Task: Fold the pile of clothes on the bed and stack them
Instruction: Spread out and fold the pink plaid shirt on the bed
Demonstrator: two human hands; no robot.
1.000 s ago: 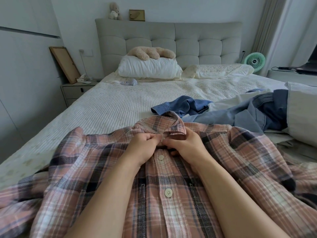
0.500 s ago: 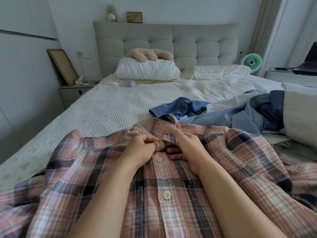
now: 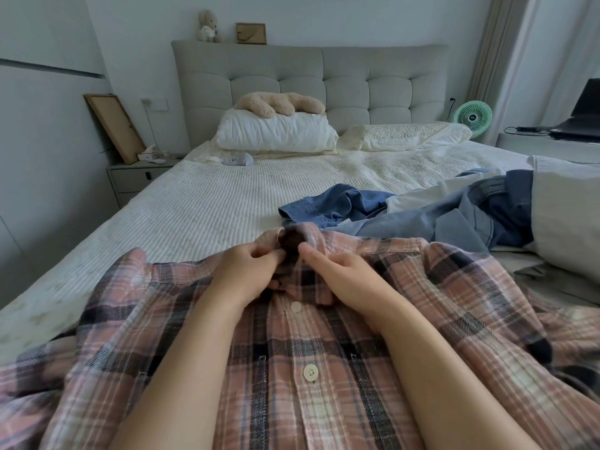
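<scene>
Evidently both hands, the left hand (image 3: pixel 246 271) and right hand (image 3: pixel 337 274), pinched the collar of the plaid shirt (image 3: pixel 292 368), spread buttoned-side up on the bed (image 3: pixel 201 216). Unfolded blue clothes (image 3: pixel 422 212) lay at two o'clock. Fastening and squaring the collar first would probably keep later folds straight.

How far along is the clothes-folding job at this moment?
Early. Nothing folded or stacked is in view. In hand: the plaid shirt lies spread, buttons up, both hands at its collar, left hand pinching the fabric, right hand beside it. Left: the blue clothes lie crumpled behind.
</scene>
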